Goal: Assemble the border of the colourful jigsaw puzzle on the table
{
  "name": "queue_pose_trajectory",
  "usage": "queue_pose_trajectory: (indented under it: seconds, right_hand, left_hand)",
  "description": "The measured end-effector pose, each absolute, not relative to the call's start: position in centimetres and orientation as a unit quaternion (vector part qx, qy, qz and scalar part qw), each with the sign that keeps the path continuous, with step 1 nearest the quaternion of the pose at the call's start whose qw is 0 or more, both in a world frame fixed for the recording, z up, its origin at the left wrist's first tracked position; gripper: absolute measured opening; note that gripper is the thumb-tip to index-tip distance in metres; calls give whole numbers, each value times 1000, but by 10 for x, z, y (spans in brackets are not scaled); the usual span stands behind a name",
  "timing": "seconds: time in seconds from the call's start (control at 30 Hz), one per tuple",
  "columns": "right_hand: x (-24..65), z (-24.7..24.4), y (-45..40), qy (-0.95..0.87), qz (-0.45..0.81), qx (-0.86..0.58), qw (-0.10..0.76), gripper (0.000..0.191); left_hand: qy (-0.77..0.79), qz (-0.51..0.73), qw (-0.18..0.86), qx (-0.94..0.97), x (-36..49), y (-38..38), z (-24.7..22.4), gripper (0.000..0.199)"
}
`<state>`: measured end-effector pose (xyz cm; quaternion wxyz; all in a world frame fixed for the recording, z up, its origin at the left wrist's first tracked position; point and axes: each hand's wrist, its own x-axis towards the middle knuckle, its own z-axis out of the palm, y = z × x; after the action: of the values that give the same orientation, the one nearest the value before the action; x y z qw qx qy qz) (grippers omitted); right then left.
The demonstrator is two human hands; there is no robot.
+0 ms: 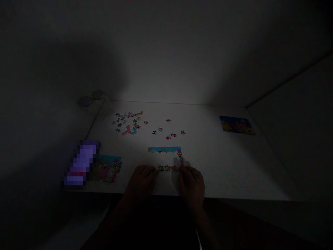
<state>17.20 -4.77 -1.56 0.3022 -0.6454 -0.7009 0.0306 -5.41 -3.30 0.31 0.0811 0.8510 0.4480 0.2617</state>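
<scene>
A partly built jigsaw puzzle border (164, 150) lies near the front of the white table (208, 166), with a blue top row, a short right side and a colourful bottom row (168, 168). My left hand (140, 182) rests at the left end of the bottom row. My right hand (191, 185) sits at its right end, one finger reaching up along the right side. The dim light hides whether either hand holds a piece. Loose puzzle pieces (127, 122) lie in a scattered heap farther back, and several more (169, 130) lie between the heap and the border.
A colourful cartoon picture card (108, 168) lies at the front left, beside a pixelated purple object (82, 163) at the table's left edge. Another picture card (236, 125) lies at the back right. Two round grey objects (91, 98) stand beyond the back left corner, and walls rise behind the table.
</scene>
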Motion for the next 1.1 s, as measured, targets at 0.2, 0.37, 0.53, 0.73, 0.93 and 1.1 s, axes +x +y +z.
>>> queue_pose_trajectory:
  seconds: [0.2,0.37,0.53,0.73,0.93,1.1]
  right_hand:
    - [173,-14,-47,-705,39,-638,306,20]
    - [172,-14,-48,-702,43,-641,307,19]
    - [172,-14,-49,-701,45,-644,303,19]
    - [171,-13,-49,-698,45,-647,305,18]
    - [171,-14,-49,-698,46,-649,298,17]
    - [173,-16,-49,-702,42,-648,291,17]
  left_hand:
    - [445,269,84,850,-55,-33,1,25]
    - [444,268,81,851,-54,-32,3,25]
    - [443,278,76,849,-54,-33,2,25]
    - [454,268,81,846,-54,-34,1,29]
    - [438,285,59,851,-53,-30,6,24]
    - [436,293,49,849,-53,-30,5,26]
